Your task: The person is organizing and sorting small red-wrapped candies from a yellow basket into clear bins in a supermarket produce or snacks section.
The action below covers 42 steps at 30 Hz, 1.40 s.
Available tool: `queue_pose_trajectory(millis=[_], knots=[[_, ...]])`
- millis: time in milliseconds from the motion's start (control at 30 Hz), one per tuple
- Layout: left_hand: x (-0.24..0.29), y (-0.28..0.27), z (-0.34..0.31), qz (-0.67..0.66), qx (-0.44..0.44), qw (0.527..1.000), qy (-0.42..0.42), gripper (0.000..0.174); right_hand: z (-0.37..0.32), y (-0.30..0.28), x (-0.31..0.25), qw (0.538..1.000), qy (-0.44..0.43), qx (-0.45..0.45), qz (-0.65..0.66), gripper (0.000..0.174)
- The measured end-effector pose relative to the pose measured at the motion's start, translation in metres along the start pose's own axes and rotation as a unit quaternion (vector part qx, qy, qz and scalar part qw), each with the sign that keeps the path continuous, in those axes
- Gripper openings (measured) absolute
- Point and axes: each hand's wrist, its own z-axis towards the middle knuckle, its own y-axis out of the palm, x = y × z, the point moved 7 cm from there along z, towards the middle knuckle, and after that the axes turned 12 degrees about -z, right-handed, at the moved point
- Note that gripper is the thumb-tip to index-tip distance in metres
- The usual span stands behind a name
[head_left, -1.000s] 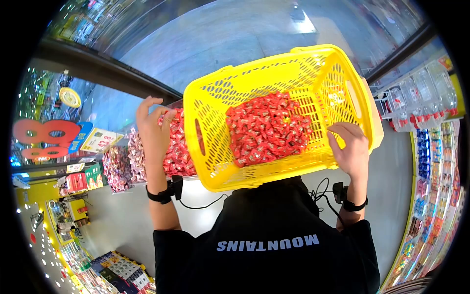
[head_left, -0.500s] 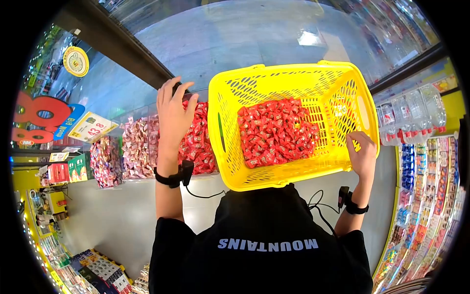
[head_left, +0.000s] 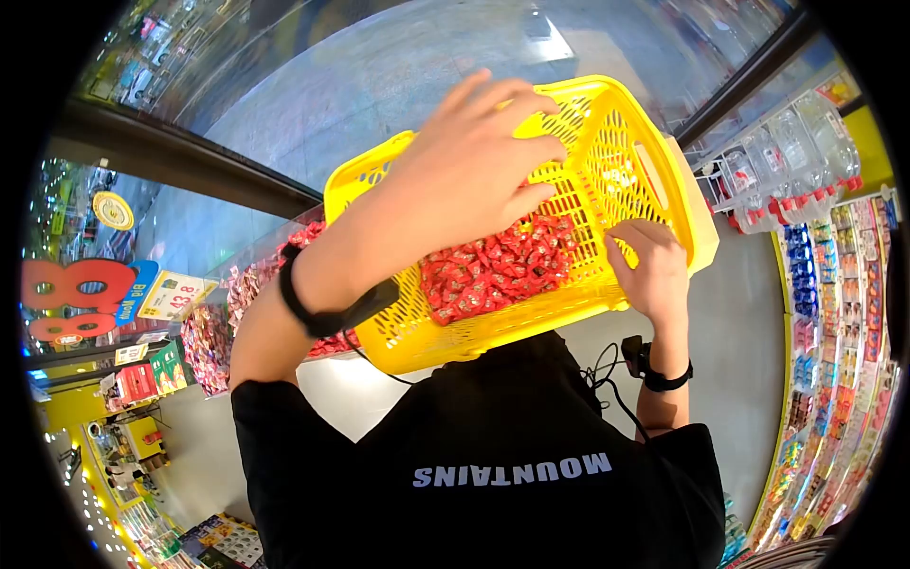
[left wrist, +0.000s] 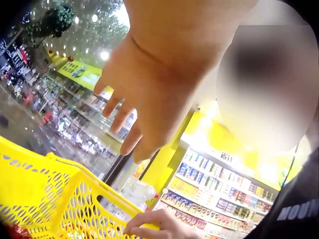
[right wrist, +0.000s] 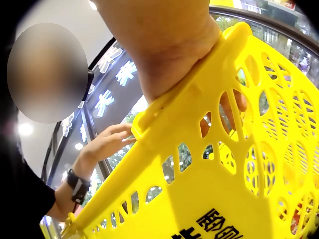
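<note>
A yellow plastic shopping basket [head_left: 431,343] with slotted walls stands in front of the person. Many red-wrapped candies [head_left: 498,277] lie heaped inside, partly covered by the left forearm. Reaching across the basket, the left hand [head_left: 479,161] hovers above its middle and far side, palm down, with spread fingers and nothing held. In the left wrist view the left hand [left wrist: 149,99] hangs with loose fingers above the basket. The right hand [head_left: 654,266] rests over the near right rim, fingers relaxed inside; in the right wrist view the basket wall [right wrist: 199,164] hides most of them.
Bins of wrapped candies [head_left: 207,341] extend left of the basket, beside a price sign [head_left: 175,296]. Large clear bottles [head_left: 791,161] stand at the right. Stocked shelves [head_left: 829,379] curve along the right side, and a dark window frame [head_left: 190,156] crosses the far left.
The left hand has swung rightward from above the candy bin at the basket's left to over the basket. The right hand stays at the rim while the head view has shifted.
</note>
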Motion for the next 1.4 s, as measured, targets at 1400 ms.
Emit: queue_pose_trajectory(millis=[1400], knots=[[0.011,0.007,-0.135,-0.042,0.001,0.995,-0.093,0.031,0.052,-0.014,-0.174,0.93,-0.363,-0.027,0.045,0.018]])
